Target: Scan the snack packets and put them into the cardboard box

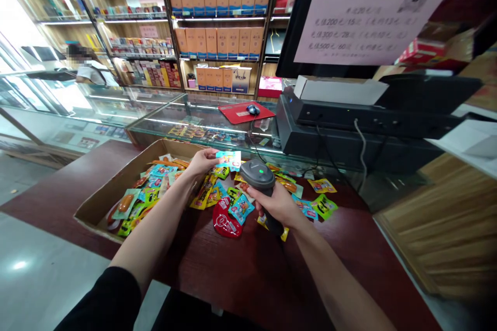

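Observation:
My left hand [204, 161] pinches a light blue snack packet [230, 159] by its left end, above a pile of packets. My right hand [277, 201] is wrapped round the handle of a black barcode scanner [257, 174]. A green light glows on top of the scanner, and its head points toward the held packet. Beneath both hands lie loose snack packets, among them a red packet [227, 220], a blue packet [241, 209] and a green packet [323, 207]. To the left, an open cardboard box [101, 192] holds several more packets.
A glass display counter [163, 114] runs behind the dark red table [217, 274]. On it lie a red mouse pad [233, 114] and a computer mouse [253, 109]. A monitor with a paper sign [361, 20] stands at the right. Far left, a person [93, 70] is behind another counter.

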`<state>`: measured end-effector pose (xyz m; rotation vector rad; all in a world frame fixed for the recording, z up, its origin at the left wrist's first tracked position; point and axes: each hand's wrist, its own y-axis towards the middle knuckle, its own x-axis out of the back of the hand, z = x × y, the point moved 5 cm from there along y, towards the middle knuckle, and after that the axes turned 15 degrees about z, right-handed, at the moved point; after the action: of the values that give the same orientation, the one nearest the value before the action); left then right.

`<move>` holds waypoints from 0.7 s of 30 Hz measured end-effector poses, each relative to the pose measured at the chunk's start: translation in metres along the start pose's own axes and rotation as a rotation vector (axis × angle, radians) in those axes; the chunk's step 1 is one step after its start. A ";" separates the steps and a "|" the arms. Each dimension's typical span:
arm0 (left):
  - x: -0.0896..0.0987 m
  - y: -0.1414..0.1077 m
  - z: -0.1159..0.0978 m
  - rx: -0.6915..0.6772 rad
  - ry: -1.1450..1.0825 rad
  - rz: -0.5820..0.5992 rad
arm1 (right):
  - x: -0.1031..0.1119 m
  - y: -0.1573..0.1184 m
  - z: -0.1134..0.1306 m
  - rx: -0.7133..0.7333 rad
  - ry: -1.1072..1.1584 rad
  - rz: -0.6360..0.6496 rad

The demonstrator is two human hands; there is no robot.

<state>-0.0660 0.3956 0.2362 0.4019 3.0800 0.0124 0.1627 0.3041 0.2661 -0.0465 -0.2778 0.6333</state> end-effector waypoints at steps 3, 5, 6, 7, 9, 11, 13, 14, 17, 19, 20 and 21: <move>0.000 -0.001 -0.001 0.008 0.018 -0.013 | 0.000 -0.001 0.001 -0.010 0.017 0.003; 0.000 -0.001 -0.003 0.008 0.034 -0.026 | 0.000 -0.002 0.001 -0.013 0.024 0.005; 0.001 -0.001 -0.004 0.002 0.032 -0.034 | 0.000 -0.002 0.002 -0.015 0.027 0.007; 0.002 -0.001 -0.006 -0.011 0.028 -0.045 | 0.000 -0.003 0.003 -0.016 0.029 0.010; 0.007 -0.003 -0.011 -0.051 0.035 -0.090 | 0.000 -0.005 0.006 -0.009 0.027 0.016; 0.019 -0.009 -0.017 -0.088 0.068 -0.163 | 0.000 -0.007 0.009 0.001 0.020 0.020; 0.038 -0.020 -0.023 -0.091 0.098 -0.229 | 0.000 -0.009 0.012 0.003 0.011 0.017; 0.049 -0.029 -0.026 -0.082 0.104 -0.259 | 0.000 -0.010 0.013 0.004 0.007 0.019; 0.087 -0.061 -0.038 -0.078 0.115 -0.350 | -0.004 -0.011 0.015 0.021 -0.004 0.035; 0.110 -0.087 -0.049 -0.096 0.123 -0.423 | -0.006 -0.010 0.014 0.026 0.001 0.044; 0.119 -0.099 -0.055 -0.106 0.119 -0.450 | -0.008 -0.010 0.013 0.025 0.004 0.046; 0.126 -0.110 -0.060 -0.115 0.108 -0.475 | -0.009 -0.010 0.013 0.026 0.009 0.048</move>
<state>-0.2184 0.3215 0.2902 -0.3478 3.1711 0.2011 0.1581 0.2908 0.2774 -0.0313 -0.2605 0.6845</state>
